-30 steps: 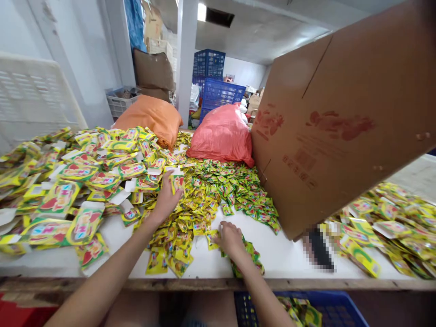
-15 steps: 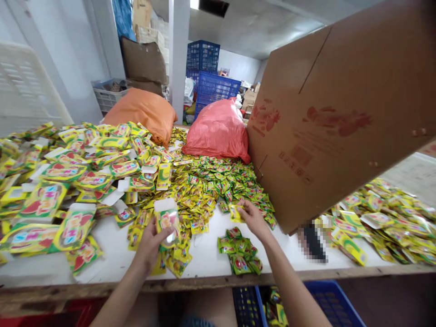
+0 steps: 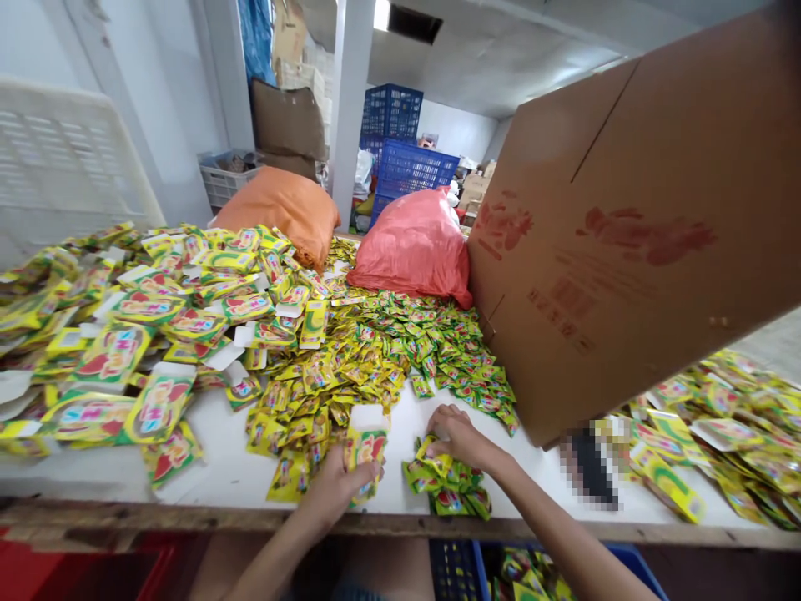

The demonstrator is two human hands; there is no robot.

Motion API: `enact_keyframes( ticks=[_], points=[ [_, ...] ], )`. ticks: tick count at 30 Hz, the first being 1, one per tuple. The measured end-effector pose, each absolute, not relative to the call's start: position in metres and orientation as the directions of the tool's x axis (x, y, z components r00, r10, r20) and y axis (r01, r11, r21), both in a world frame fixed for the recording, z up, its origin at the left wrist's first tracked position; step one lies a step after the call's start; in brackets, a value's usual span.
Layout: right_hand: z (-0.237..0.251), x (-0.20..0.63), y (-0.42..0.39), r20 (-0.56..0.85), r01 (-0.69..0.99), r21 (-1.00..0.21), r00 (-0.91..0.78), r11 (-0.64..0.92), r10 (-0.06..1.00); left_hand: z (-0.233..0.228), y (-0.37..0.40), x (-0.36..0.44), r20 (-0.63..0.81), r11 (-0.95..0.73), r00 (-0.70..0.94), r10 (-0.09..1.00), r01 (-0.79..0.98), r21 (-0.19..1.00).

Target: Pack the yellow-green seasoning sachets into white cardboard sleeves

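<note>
My left hand (image 3: 335,488) is closed round a small yellow-and-green printed box (image 3: 366,446), held upright with its white top flap raised. Over a little heap of green sachets (image 3: 460,501) near the table's front edge, my right hand (image 3: 461,440) bends its fingers down around a yellow sachet (image 3: 430,448), which is partly covered by them. Beyond both hands spreads a pile of yellow sachets (image 3: 325,367), turning to green sachets (image 3: 463,346) on the right.
Printed boxes (image 3: 131,355) are heaped at the left. A large carton (image 3: 601,275) leans at the right, with more yellow packs (image 3: 726,426) past it. Red (image 3: 413,246) and orange sacks (image 3: 281,209) stand behind the pile. Below the table edge is a blue crate (image 3: 456,572).
My left hand has moved right with the box, nearer the green heap. My right hand has come down with the yellow sachet onto that heap. The view has shifted slightly.
</note>
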State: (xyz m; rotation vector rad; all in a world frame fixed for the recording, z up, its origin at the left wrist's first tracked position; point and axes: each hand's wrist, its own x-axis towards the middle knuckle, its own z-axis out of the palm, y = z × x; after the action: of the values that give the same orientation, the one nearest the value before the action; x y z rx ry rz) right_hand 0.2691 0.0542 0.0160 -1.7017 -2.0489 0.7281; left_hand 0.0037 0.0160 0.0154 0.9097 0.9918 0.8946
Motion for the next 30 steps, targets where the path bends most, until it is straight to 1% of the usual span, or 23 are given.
enact_keyframes(
  ticks=[2, 4, 7, 11, 13, 16, 18, 21, 23, 27, 28, 30],
  points=[
    [0.016, 0.267, 0.046, -0.011, 0.779, -0.613, -0.176, 0.132, 0.984, 0.01, 0.012, 0.015, -0.302, 0.37, 0.349, 0.887, -0.145, 0.918],
    [0.015, 0.263, 0.039, 0.018, 0.761, -0.636, -0.152, 0.129, 0.988, 0.006, 0.011, 0.028, -0.279, 0.352, 0.398, 0.874, -0.124, 0.928],
    [0.014, 0.251, 0.033, 0.104, 0.732, -0.669, -0.075, 0.126, 0.992, 0.003, 0.018, 0.045, -0.224, 0.326, 0.431, 0.874, -0.178, 0.929],
    [0.016, 0.233, 0.027, 0.224, 0.721, -0.679, 0.022, 0.14, 0.974, -0.002, 0.031, 0.053, -0.179, 0.328, 0.481, 0.858, -0.246, 0.912],
    [0.017, 0.225, 0.021, 0.284, 0.744, -0.652, 0.058, 0.148, 0.957, -0.006, 0.036, 0.05, -0.173, 0.312, 0.469, 0.866, -0.237, 0.92],
    [0.015, 0.216, 0.007, 0.339, 0.829, -0.551, 0.116, 0.097, 0.934, -0.011, 0.037, 0.041, -0.182, 0.292, 0.415, 0.891, -0.22, 0.931],
    [0.012, 0.21, -0.002, 0.29, 0.858, -0.512, 0.136, 0.034, 0.947, -0.013, 0.033, 0.034, -0.196, 0.28, 0.382, 0.903, -0.179, 0.943],
    [0.01, 0.205, -0.009, 0.162, 0.831, -0.556, 0.112, -0.003, 0.98, -0.011, 0.026, 0.026, -0.192, 0.235, 0.352, 0.916, -0.084, 0.968],
    [0.015, 0.204, -0.01, 0.123, 0.828, -0.56, 0.047, 0.03, 0.991, -0.005, 0.023, 0.02, -0.174, 0.194, 0.349, 0.921, -0.024, 0.981],
    [0.027, 0.202, -0.011, 0.127, 0.876, -0.463, -0.087, 0.136, 0.988, 0.008, 0.019, 0.005, -0.137, 0.085, 0.406, 0.904, 0.145, 0.986],
    [0.029, 0.2, -0.011, 0.132, 0.873, -0.463, -0.103, 0.153, 0.986, 0.01, 0.018, 0.002, -0.132, 0.052, 0.422, 0.897, 0.198, 0.979],
    [0.029, 0.193, -0.014, 0.133, 0.846, -0.502, -0.129, 0.179, 0.983, 0.011, 0.016, -0.005, -0.128, -0.002, 0.437, 0.89, 0.286, 0.958]
  ],
)
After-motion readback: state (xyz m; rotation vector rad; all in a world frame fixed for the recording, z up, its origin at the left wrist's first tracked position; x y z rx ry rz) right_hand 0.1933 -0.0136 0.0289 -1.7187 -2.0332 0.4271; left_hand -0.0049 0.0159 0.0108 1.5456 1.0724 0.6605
